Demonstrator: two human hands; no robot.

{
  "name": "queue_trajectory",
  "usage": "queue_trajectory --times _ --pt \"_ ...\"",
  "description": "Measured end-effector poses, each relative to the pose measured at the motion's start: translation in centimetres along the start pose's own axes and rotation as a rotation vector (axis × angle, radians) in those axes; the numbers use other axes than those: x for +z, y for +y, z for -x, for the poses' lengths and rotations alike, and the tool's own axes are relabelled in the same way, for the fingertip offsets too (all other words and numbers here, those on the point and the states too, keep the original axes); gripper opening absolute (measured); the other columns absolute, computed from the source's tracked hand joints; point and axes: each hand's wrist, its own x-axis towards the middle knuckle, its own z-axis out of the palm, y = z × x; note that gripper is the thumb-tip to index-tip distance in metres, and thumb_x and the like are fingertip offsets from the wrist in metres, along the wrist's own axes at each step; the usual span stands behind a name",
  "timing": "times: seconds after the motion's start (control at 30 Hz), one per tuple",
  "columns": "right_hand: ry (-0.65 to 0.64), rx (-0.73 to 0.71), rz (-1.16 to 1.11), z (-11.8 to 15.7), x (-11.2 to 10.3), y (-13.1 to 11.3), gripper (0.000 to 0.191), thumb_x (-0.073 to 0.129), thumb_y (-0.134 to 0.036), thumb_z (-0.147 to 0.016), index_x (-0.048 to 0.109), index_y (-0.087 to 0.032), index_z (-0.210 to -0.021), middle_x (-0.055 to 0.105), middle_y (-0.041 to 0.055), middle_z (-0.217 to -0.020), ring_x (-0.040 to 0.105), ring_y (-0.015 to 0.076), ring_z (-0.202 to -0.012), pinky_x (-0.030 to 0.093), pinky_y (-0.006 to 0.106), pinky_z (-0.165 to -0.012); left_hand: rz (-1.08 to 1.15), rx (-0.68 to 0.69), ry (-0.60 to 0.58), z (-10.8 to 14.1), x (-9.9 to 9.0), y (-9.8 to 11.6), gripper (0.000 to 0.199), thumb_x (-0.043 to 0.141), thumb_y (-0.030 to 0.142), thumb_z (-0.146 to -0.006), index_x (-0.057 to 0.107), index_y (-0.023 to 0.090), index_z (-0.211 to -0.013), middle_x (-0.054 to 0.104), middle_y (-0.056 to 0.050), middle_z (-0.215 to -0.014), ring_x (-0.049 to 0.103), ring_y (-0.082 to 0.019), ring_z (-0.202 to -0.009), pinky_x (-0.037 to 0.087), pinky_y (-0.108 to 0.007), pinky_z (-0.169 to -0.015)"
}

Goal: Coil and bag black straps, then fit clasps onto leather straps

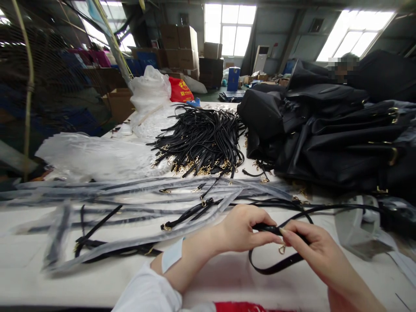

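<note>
Both hands meet over the table's front right part on one black strap (271, 269). My left hand (244, 229) is closed round a folded stretch of it. The thumb and forefinger of my right hand (307, 242) pinch the same strap just beside. A gold clasp (282, 249) dangles below the fingers, and a loop of the strap hangs under them. From the grip, a long black length runs off to the right. Behind my left wrist lies a bundled strap (191, 211) with gold clasps.
A heap of black straps with gold hooks (208, 138) fills the table's middle. Black bags (312, 130) are piled at right, near a grey tape dispenser (357, 225). Clear plastic sleeves (97, 156) lie at left. Plastic-wrapped straps (113, 247) stretch across the front. Another person sits behind the bags.
</note>
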Motion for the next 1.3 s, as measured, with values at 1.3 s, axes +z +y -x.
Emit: queue_trajectory --times 1.3 --pt "0.020 -0.074 0.333 -2.0 0.6 6.7 0.031 0.059 -0.049 -0.088 0.074 -0.025 -0.100 0.070 0.0107 -0.117 0.064 0.0301 -0.110 0.053 0.027 -0.048 -0.582 -0.500 -0.369 0.7 -0.1 -6.4 0.023 0.056 0.027 -0.094 0.073 0.012 -0.095 0.074 -0.016 -0.099 0.069 -0.028 -0.096 0.054 -0.040 -0.088"
